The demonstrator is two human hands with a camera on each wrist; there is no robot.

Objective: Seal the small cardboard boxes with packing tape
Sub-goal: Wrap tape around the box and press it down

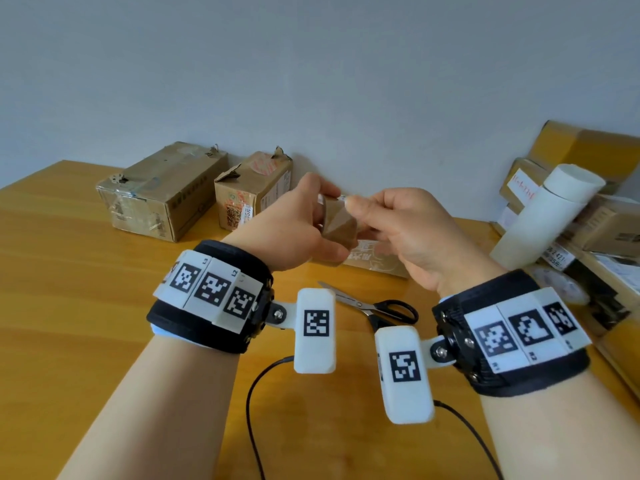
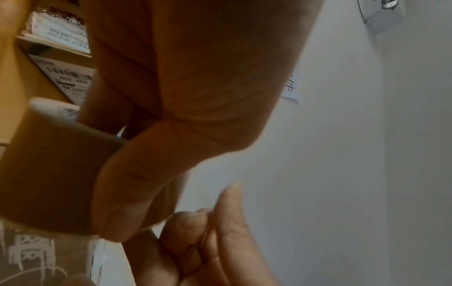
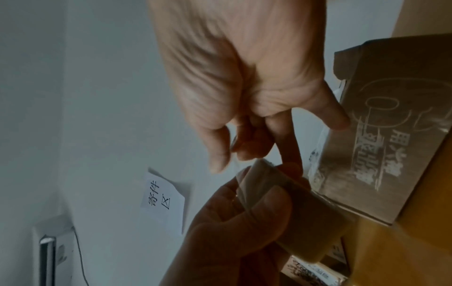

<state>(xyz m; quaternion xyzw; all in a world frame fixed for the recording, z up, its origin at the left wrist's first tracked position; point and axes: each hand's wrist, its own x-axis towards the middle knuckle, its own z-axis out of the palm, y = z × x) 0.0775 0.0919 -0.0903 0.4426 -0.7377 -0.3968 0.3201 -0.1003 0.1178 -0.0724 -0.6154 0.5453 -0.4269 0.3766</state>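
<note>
My left hand [image 1: 311, 216] grips a brown roll of packing tape [image 1: 341, 225] held up above the table. My right hand [image 1: 360, 204] pinches the loose tape end at the top of the roll. In the right wrist view a short clear strip [image 3: 240, 174] runs from the roll [image 3: 305, 218] to my right fingertips [image 3: 220, 158]. Under both hands a small cardboard box [image 1: 377, 263] with white print lies flat on the table; the same box [image 3: 391, 145] shows in the right wrist view. The left wrist view shows the roll [image 2: 49, 174] held under my left thumb.
Scissors [image 1: 374, 304] with black handles lie on the wooden table [image 1: 86, 271] just in front of the box. Two taped cardboard boxes [image 1: 162, 192] [image 1: 252, 192] stand by the back wall. At the right are a white cylinder [image 1: 547, 216] and stacked boxes [image 1: 588, 150].
</note>
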